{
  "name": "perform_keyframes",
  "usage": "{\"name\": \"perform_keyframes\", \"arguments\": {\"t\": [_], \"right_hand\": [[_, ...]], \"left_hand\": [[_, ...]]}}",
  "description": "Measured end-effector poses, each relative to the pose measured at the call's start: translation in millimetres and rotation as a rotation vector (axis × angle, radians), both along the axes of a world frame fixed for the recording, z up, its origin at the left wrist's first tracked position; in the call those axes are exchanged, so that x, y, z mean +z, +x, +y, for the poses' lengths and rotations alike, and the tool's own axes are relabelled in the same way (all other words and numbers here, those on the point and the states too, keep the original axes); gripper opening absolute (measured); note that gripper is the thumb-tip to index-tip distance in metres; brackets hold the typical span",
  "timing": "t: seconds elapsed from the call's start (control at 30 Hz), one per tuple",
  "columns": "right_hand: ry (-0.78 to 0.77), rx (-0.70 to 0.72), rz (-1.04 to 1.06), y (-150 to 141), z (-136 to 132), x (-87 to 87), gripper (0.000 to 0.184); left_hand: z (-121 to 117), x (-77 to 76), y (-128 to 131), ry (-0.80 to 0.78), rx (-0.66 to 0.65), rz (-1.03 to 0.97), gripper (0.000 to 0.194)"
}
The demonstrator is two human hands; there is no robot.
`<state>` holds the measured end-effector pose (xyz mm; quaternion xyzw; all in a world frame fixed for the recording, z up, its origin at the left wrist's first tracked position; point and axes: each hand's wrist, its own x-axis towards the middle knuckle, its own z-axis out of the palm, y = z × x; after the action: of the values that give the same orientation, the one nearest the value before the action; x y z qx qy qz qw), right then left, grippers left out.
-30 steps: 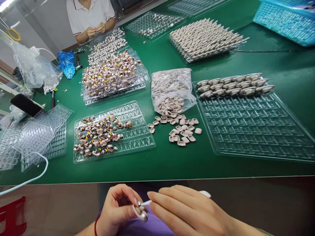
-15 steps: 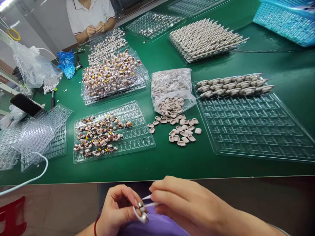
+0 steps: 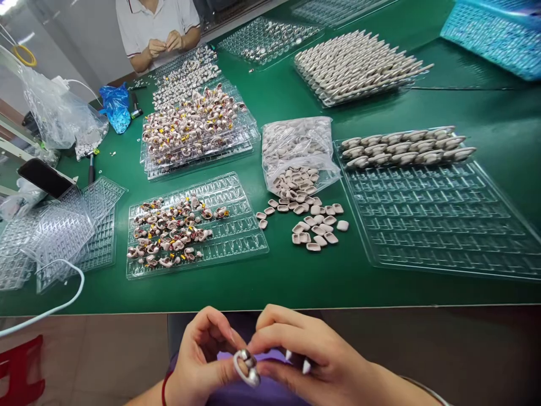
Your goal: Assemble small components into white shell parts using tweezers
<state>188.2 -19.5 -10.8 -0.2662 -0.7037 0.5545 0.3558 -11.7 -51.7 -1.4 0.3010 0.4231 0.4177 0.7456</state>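
Low in the head view, my left hand (image 3: 202,361) pinches a small pale clip-on earbud (image 3: 240,369), a curved loop with shiny silvery ends. My right hand (image 3: 310,347) is closed beside it, with thumb and index fingertips against the earbud's right side. White-tipped tweezers (image 3: 305,366) are tucked among the right hand's fingers, their two points apart and turned away from the earbud. Fingers hide the rest of the tweezers. Both hands are in front of the table edge, above a purple garment.
A clear tray (image 3: 236,242) of earbud parts lies ahead left, before stacked trays (image 3: 198,127). Loose beige shells (image 3: 321,228) spill from a plastic bag (image 3: 298,141). Right is a partly filled tray (image 3: 435,225). A co-worker (image 3: 158,28) sits across the green table (image 3: 304,282).
The tweezers' tips have swung away from the earbud into my right palm area. My right thumb and index finger have come left onto the earbud.
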Motion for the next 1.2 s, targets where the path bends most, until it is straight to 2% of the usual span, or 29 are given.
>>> {"name": "perform_keyframes", "arguments": {"t": [0.17,0.27,0.33,0.5,0.67,1.2], "right_hand": [[0.006,0.029,-0.052,6.4,0.7,4.6,0.015],[0.005,0.104,-0.201,14.3,5.1,12.7,0.033],[0.028,0.119,-0.27,18.4,7.6,17.3,0.038],[0.129,0.096,-0.381,18.7,7.9,19.8,0.031],[0.259,0.107,-0.358,14.4,5.9,16.8,0.023],[0.367,0.123,-0.37,11.4,6.9,15.8,0.02]], "left_hand": [[1.0,-0.5,0.3,0.012,-0.003,-0.002,0.033],[1.8,0.0,0.2,0.007,-0.004,0.006,0.033],[2.2,0.6,0.5,0.004,-0.007,0.006,0.034],[2.9,2.1,2.5,0.0,-0.008,-0.007,0.035],[2.5,0.5,1.9,-0.001,0.005,-0.003,0.035],[1.7,-2.3,0.2,0.012,0.008,-0.014,0.034]]}}
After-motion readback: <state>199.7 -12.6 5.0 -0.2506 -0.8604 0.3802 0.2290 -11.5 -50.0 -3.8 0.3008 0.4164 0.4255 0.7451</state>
